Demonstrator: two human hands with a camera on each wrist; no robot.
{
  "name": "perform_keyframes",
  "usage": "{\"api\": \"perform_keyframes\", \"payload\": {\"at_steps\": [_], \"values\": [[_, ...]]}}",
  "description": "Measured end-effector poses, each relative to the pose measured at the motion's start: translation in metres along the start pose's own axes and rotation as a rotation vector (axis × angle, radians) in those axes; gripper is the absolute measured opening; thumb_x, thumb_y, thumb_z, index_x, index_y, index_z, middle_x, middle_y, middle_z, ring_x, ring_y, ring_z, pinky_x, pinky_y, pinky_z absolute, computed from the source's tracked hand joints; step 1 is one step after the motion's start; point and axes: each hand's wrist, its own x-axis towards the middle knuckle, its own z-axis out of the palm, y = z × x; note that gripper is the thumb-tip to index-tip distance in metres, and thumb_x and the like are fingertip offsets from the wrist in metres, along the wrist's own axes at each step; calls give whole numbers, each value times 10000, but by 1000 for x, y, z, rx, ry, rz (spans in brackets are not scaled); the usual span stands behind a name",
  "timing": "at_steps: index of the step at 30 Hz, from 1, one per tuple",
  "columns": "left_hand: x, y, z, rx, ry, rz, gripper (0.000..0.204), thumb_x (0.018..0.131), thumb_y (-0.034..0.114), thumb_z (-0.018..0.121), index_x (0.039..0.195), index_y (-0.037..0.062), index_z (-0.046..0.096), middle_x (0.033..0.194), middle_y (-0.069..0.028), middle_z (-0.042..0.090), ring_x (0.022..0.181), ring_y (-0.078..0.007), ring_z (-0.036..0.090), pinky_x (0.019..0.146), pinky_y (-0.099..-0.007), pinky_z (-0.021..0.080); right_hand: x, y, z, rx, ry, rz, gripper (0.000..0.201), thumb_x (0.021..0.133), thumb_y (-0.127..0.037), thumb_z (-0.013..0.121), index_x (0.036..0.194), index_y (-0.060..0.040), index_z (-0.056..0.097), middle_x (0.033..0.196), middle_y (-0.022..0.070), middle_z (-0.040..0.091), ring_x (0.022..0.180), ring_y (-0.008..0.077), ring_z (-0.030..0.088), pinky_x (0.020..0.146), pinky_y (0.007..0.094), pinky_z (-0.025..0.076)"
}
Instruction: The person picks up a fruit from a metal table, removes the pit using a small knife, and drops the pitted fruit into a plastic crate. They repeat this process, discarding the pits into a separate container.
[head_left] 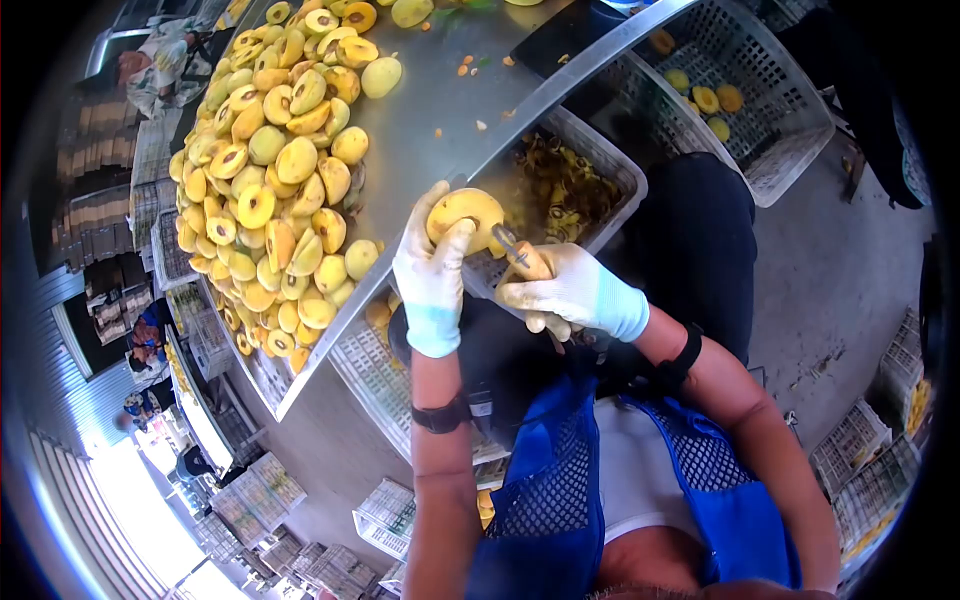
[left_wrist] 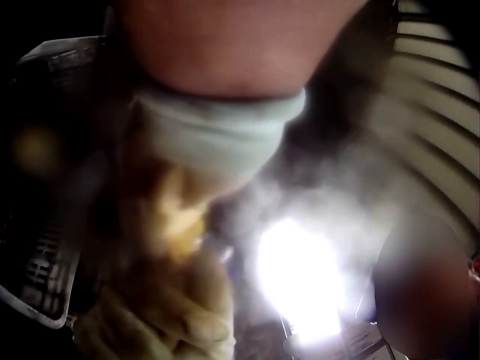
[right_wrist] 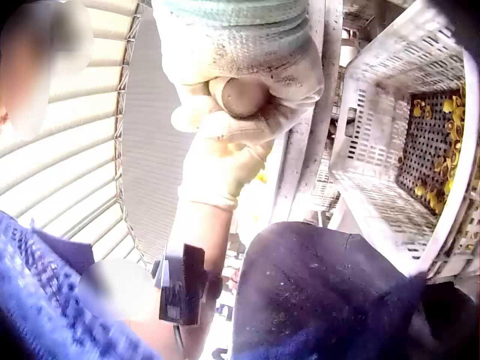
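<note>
My gloved left hand [head_left: 430, 275] holds up a yellow peach half [head_left: 478, 208] at the metal table's edge, its thumb over the fruit. The gloved right hand [head_left: 575, 288] grips the wooden handle of a small pitting knife [head_left: 528, 262]. The knife's dark metal head is right at the peach half's lower right side. In the right wrist view, the rounded handle end [right_wrist: 246, 97] shows between curled fingers, while the left-wrist view is dark and blurred. A big heap of yellow peach halves [head_left: 295, 160], many with brown pit hollows, lies on the table left of the hands.
The metal table [head_left: 430, 120] has a raised rim and small scraps scattered on it. Beneath the hands stands a crate [head_left: 625, 165] of dark and yellow scraps [head_left: 560, 195]. Another white crate [head_left: 790, 120] with several peaches is at upper right. More crates [head_left: 385, 515] stand on the floor.
</note>
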Motion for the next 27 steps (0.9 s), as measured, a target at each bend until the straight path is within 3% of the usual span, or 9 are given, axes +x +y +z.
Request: {"api": "perform_keyframes", "payload": {"at_steps": [3,5,13,16,20,23,26,27], "values": [[-23,-4,7,-176,45,-31,520,960,47,715,1432,-77,535,1273,-148,659,1121,-183,651,1003,-318,538,-4,-5,4,-98,-73,144,266,962,-271,734,1014,-27,639,705,46,689,427,86,557,395,238,427],[-36,-4,14,-333,85,-46,516,967,21,688,1445,-80,521,1280,-147,654,1128,-181,646,1012,-320,533,-4,7,2,-83,0,8,266,962,-266,735,1043,-26,652,702,43,686,429,83,556,401,236,431],[-59,11,39,128,251,84,517,959,11,659,1457,-51,532,1325,-126,654,1124,-162,640,1001,-286,514,1,25,16,-138,204,-140,221,955,-256,689,939,-37,671,670,45,666,444,105,579,428,263,462],[-61,11,46,257,292,90,524,972,159,699,1431,-53,559,1333,-173,678,1133,-208,677,989,-329,534,3,29,17,-216,265,-208,203,940,-229,651,914,-28,664,655,54,657,454,127,604,438,282,481],[-62,5,51,281,317,136,538,982,199,716,1423,-66,561,1360,-193,664,1158,-227,676,1012,-349,530,-1,21,10,-218,148,-73,210,937,-218,619,914,-13,654,653,65,657,443,153,610,428,304,491],[-63,1,51,249,311,102,525,968,151,707,1423,-65,559,1380,-192,651,1165,-232,672,1021,-350,528,-4,15,6,-178,88,-12,227,934,-230,614,912,-6,650,652,74,657,431,164,606,417,315,491],[-61,-4,39,427,233,238,566,946,120,665,1476,-20,519,1375,-178,661,1127,-225,698,971,-325,551,0,22,5,-241,127,-61,235,930,-238,621,918,-6,651,647,74,656,423,169,601,412,319,490],[-61,-5,32,271,149,171,615,928,109,673,1496,-34,484,1410,-195,617,1186,-245,664,1021,-325,525,-1,20,5,-264,141,-61,235,929,-239,623,920,-6,652,646,75,657,424,169,602,416,319,492]]}}
